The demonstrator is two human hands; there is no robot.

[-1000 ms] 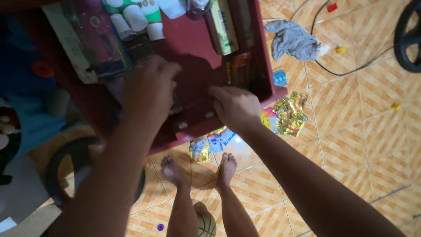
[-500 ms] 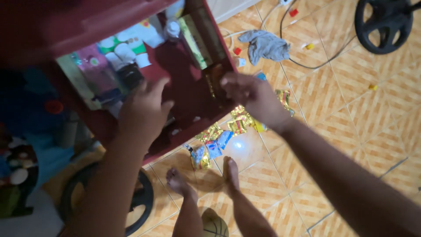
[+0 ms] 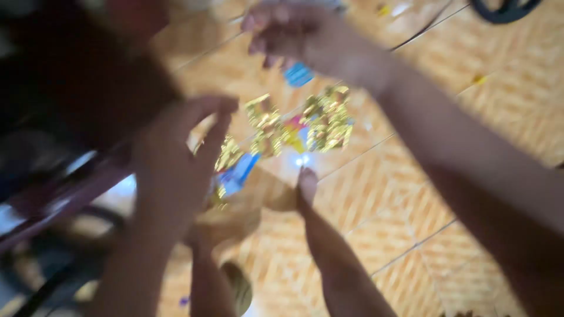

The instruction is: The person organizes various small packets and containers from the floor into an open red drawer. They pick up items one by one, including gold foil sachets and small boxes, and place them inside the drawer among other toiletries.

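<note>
head view: heavy motion blur, edges soft
left hand (image 3: pixel 176 155): fingers spread apart, holding nothing, raised in front of the dark red drawer edge (image 3: pixel 70 196)
right hand (image 3: pixel 294 32): top of frame, fingers curled; cannot tell if it grips anything
foil sachets (image 3: pixel 299 126): crinkled gold packets, some blue and red print, scattered on the floor between both hands, touching neither
small blue packet (image 3: pixel 298 74): just below right hand
floor (image 3: pixel 446 152): glossy orange tiles, diagonal weave pattern
bare foot (image 3: pixel 306 185): 1 clear, toes near sachets
</note>
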